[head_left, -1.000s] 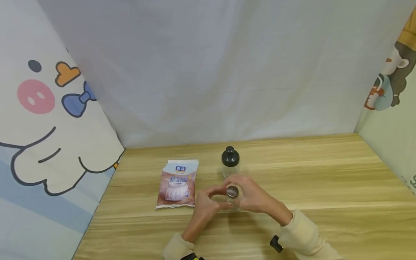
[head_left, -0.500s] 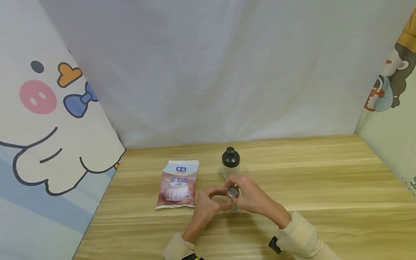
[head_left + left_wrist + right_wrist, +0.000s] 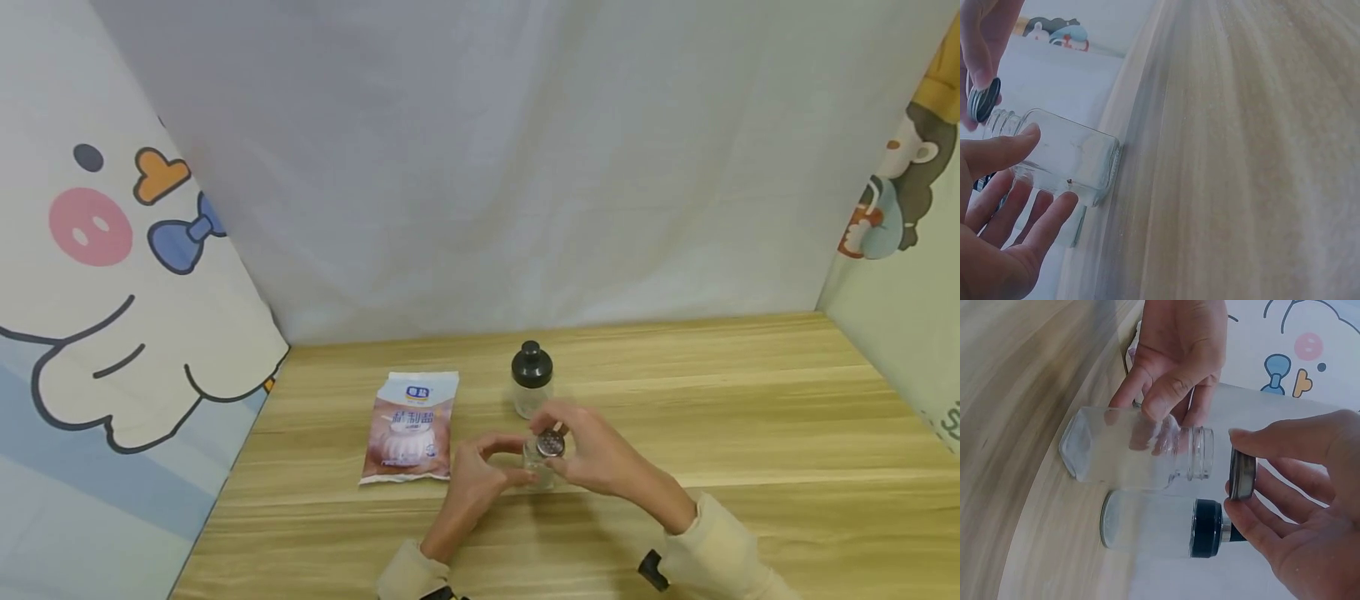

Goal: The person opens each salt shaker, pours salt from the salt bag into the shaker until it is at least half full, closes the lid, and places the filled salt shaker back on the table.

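Head view: the glass jar (image 3: 545,477) is standing on the table (image 3: 750,408). Left wrist: the left hand (image 3: 1007,259) is clamping it, ideally firmly. Right wrist: the right hand (image 3: 1322,537) is pinching the lid (image 3: 1244,477) off its rim, preferably level.

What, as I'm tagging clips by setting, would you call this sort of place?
Probably a makeshift filming booth: a wood-grain table backed by a plain, creased cloth and flanked by cartoon-printed panels.
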Motion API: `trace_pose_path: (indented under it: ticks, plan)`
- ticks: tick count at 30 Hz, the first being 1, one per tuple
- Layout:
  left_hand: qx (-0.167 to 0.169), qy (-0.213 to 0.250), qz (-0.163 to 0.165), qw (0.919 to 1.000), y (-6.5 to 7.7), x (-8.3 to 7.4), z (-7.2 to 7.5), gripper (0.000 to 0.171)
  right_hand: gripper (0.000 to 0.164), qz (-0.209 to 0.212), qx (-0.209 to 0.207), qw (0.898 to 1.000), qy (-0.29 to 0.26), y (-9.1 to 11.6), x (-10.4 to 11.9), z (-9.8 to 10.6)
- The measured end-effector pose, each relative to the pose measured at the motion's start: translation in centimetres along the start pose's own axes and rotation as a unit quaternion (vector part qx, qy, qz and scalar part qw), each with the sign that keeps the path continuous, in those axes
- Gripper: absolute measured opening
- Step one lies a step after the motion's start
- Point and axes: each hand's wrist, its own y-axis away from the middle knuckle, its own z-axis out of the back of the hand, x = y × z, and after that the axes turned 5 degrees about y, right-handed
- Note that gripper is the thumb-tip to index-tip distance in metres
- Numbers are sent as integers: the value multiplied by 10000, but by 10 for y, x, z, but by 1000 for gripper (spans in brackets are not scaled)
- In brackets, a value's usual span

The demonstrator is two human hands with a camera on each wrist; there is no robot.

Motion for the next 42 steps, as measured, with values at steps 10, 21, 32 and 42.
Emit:
trace_pose_path:
  ticks: [10,21,32,42]
  plan:
    - [-58,-59,105,9999,-7,26,2,38,37,71,-332,9994,-41,25,-4,11]
    - [-144,-75,129,9998,-8,28,1,38,40,35,-602,9981,130,55,-23,14]
    - [-97,-14,99,9999,2,-9,-2,36,44,97,-623,9980,99,88,-39,11]
    - [-101,-13,138,9999,-1,3,-2,38,41,-800,197,9962,268,118,-46,8]
